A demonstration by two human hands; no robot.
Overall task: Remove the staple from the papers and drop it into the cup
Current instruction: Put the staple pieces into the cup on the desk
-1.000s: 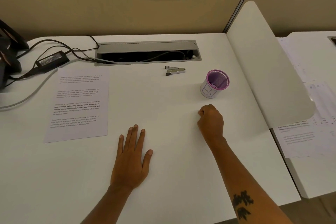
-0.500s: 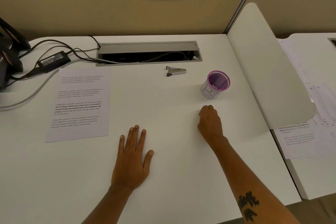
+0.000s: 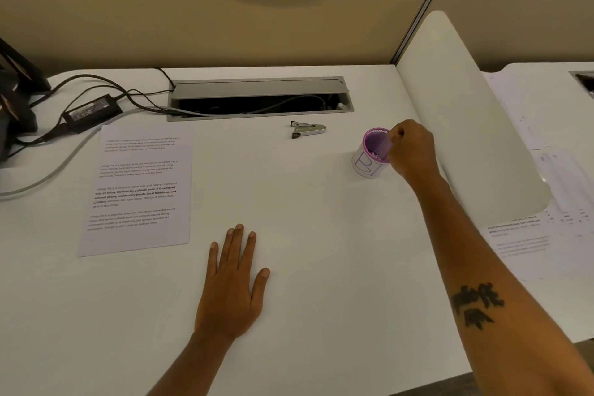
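Observation:
The printed papers (image 3: 141, 186) lie flat on the left of the white desk. A small cup (image 3: 369, 164) with a purple mesh rim stands at the right. My right hand (image 3: 413, 151) hovers over the cup's right rim, its fingertips pinched together above the opening; anything between them is too small to see. My left hand (image 3: 229, 286) rests flat on the desk, fingers spread, holding nothing. A metal staple remover (image 3: 307, 130) lies between the papers and the cup, near the cable slot.
An open grey cable slot (image 3: 257, 90) runs along the back of the desk. A power adapter (image 3: 93, 111) and cables sit at the back left. A white curved divider (image 3: 466, 122) stands right of the cup, with more papers (image 3: 530, 235) beyond it.
My right hand has lifted off the desk and moved forward to the cup's rim, still closed. My left hand and the papers have stayed in place.

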